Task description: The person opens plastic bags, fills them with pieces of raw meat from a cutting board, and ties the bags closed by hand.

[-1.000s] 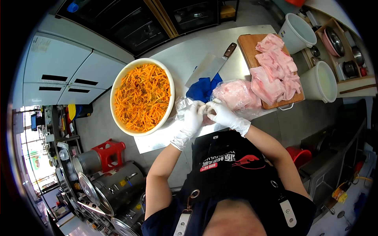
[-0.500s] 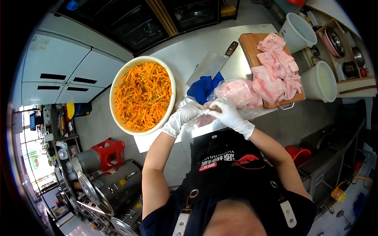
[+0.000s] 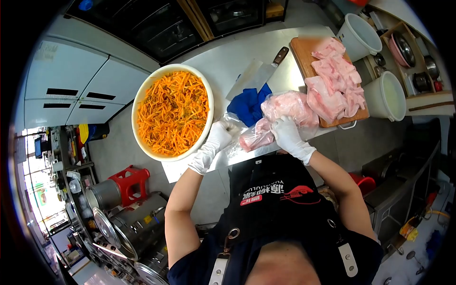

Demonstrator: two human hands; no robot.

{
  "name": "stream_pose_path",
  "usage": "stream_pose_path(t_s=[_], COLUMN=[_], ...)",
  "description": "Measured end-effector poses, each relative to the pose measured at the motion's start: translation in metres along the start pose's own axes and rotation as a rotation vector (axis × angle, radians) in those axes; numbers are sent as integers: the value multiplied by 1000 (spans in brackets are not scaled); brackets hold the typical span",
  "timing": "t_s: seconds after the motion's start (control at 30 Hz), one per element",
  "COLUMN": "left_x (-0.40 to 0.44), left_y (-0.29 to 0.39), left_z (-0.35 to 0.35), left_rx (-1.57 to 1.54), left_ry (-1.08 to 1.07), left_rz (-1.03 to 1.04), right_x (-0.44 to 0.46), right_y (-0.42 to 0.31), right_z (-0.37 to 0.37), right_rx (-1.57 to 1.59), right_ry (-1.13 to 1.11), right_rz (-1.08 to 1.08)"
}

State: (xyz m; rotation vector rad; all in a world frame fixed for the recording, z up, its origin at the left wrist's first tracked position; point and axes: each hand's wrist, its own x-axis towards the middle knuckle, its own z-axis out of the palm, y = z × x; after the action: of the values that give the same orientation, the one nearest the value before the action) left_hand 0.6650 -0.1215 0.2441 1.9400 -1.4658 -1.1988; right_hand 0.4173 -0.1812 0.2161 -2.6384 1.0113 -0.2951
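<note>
So the meat looks partway through, I'd say: pale pink slabs [image 3: 327, 97] already lie loose on the wooden board [image 3: 302, 59], while the big bagged lump [image 3: 289, 108] just beside them is still in its film. A smaller chunk [image 3: 256, 136] sits near the front edge of the bench [image 3: 216, 57], in or on clear plastic [image 3: 234, 124] (too shiny to tell which), so that plastic isn't cleared away yet.

The chunk is between the two gloved hands. Left hand [image 3: 218, 137]: grip looks closed on the plastic. Right hand [image 3: 288, 135]: fingers bent against the wrap where chunk and lump meet, but I can't tell if that grip is really pinching anything.

Compared with half a second ago, when the hands practically met over the chunk, they're now well apart and way more of it shows. Cleaver [image 3: 254, 76] and blue cloth [image 3: 247, 108] look unmoved on the bench.
</note>
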Motion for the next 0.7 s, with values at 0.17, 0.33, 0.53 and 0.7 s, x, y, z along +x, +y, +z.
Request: stream_pose_path(t_s=[0.17,0.33,0.53,0.7], left_x=[6,4,1,7], left_y=[10,18,37,24], left_z=[29,50,41,24], left_rx=[-24,157,449,633], left_ry=[63,86,103,207], left_rz=[180,264,609,719], right_x=[4,3,2,2], right_y=[-7,-11,-16,-30], right_z=[-3,-1,-2,-17], right_rx=[27,49,60,37], right_ry=[100,125,164,145], right_rz=[-34,-8,-6,-47])
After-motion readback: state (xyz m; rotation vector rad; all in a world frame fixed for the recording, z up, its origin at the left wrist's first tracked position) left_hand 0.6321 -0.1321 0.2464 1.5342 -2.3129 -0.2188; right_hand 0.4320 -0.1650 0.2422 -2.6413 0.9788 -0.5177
